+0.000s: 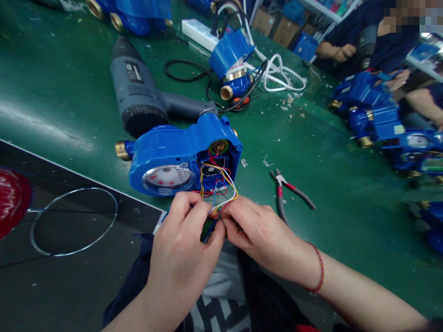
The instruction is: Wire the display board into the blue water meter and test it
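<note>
A blue water meter (166, 143) lies on the green table edge in front of me, its round dial facing up and its side compartment uncovered. Red, yellow, white and blue wires (230, 182) run from that compartment down to my hands. My left hand (185, 235) is closed on a small green circuit board (207, 227), mostly covered by the fingers. Pressed together at the wire ends beside the board, the fingertips of my right hand (254, 226) pinch the wires. Exactly where the wires meet the board is hidden.
A grey heat gun (138, 87) lies behind the meter. Red-handled cutting pliers (281, 184) rest to the right. Further back are another blue meter (231, 60), a white power strip (199, 34) and cables. At right, a co-worker (374, 41) handles several meters (374, 106). A stool (14, 200) stands at left.
</note>
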`<action>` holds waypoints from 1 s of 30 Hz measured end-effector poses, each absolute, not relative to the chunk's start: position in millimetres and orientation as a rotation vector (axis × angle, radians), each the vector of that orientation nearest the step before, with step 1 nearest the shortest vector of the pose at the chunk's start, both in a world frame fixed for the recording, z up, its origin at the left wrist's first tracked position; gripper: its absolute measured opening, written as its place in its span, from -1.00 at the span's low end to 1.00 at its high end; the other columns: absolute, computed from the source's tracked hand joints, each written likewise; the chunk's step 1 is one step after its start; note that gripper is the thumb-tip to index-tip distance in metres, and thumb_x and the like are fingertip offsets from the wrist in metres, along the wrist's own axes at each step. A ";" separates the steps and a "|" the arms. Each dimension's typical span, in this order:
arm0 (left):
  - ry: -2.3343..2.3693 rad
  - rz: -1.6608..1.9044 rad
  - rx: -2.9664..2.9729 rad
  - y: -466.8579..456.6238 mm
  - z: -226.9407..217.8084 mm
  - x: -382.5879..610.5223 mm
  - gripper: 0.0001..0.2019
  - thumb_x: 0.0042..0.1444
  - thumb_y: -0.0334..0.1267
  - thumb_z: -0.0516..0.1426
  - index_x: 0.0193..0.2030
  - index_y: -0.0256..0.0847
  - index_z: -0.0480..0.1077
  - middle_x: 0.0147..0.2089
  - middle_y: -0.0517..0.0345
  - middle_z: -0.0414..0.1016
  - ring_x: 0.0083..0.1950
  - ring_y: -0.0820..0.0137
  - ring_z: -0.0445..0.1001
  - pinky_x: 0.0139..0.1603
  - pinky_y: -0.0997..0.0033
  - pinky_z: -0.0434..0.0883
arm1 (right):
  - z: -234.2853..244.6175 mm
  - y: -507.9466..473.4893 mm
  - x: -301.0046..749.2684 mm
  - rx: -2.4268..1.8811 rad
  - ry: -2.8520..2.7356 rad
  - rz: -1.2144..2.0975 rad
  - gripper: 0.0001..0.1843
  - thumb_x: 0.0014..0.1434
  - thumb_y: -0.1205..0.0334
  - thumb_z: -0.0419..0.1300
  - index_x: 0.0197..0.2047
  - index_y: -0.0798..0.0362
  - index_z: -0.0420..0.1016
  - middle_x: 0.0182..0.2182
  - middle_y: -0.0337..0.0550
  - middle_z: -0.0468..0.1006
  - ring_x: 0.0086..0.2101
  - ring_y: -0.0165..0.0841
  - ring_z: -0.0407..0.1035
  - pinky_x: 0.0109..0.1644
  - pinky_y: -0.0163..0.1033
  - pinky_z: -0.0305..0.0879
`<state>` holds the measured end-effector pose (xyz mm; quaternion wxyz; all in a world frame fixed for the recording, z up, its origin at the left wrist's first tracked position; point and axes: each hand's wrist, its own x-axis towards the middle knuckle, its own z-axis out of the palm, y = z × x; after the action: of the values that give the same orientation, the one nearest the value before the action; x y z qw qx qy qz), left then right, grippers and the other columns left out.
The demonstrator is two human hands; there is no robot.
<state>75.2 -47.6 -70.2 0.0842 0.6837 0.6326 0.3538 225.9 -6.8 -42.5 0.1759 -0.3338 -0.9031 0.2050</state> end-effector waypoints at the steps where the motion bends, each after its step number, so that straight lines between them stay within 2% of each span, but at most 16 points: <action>1: 1.887 1.058 2.033 -47.6 -70.2 75.2 -0.89 0.06 -0.41 0.13 -0.38 -0.14 0.27 -0.26 0.19 0.34 -0.30 0.39 0.46 -0.44 0.40 0.33 | -43.7 -7.4 226.0 -0.954 -2.552 0.576 -0.89 0.33 0.37 -0.02 -0.25 0.09 0.28 -0.40 -0.17 0.42 -0.44 -0.39 0.33 -0.44 -0.30 0.25; 9: 1.878 1.068 2.033 -48.4 -69.1 75.2 -0.90 0.08 -0.41 0.13 -0.36 -0.15 0.29 -0.24 0.18 0.34 -0.30 0.40 0.46 -0.43 0.40 0.34 | -53.4 -11.6 224.9 -0.995 -2.435 0.614 -0.85 0.31 0.39 -0.04 -0.29 0.05 0.27 -0.43 -0.21 0.40 -0.43 -0.41 0.29 -0.39 -0.32 0.24; 17: 1.898 1.067 2.029 -48.4 -70.4 74.8 -0.89 0.05 -0.41 0.19 -0.37 -0.17 0.31 -0.27 0.17 0.34 -0.28 0.38 0.44 -0.41 0.39 0.33 | -56.5 -11.2 225.6 -1.039 -2.335 0.545 -0.85 0.22 0.46 -0.02 -0.33 0.05 0.26 -0.48 -0.27 0.33 -0.50 -0.45 0.21 -0.46 -0.34 0.12; 22: 1.896 1.057 2.036 -48.5 -70.6 74.2 -0.88 0.06 -0.42 0.19 -0.36 -0.17 0.32 -0.25 0.17 0.34 -0.26 0.38 0.44 -0.40 0.39 0.33 | -55.0 -9.4 228.8 -1.041 -2.303 0.634 -0.85 0.22 0.48 0.01 -0.31 0.05 0.28 -0.47 -0.28 0.34 -0.49 -0.46 0.22 -0.44 -0.36 0.13; 27: 1.852 1.061 2.071 -48.8 -71.2 72.3 -0.87 0.08 -0.44 0.18 -0.32 -0.17 0.30 -0.25 0.21 0.29 -0.26 0.41 0.43 -0.39 0.42 0.31 | -48.3 -4.3 235.8 -0.894 -2.351 0.885 -0.87 0.28 0.47 0.05 -0.16 0.14 0.37 -0.28 -0.11 0.48 -0.25 -0.41 0.36 -0.19 -0.35 0.29; 30: 1.836 1.043 2.082 -49.0 -70.6 70.8 -0.85 0.09 -0.46 0.16 -0.30 -0.17 0.28 -0.24 0.21 0.27 -0.25 0.42 0.42 -0.38 0.43 0.30 | -46.7 0.4 238.1 -0.789 -2.349 0.986 -0.81 0.27 0.46 0.10 -0.06 0.16 0.41 -0.17 -0.06 0.52 -0.15 -0.41 0.38 -0.07 -0.34 0.31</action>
<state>70.8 -49.0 -70.6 0.0880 0.6995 0.6167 0.3503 238.1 0.4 -46.7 0.2350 -0.2875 -0.8562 0.3593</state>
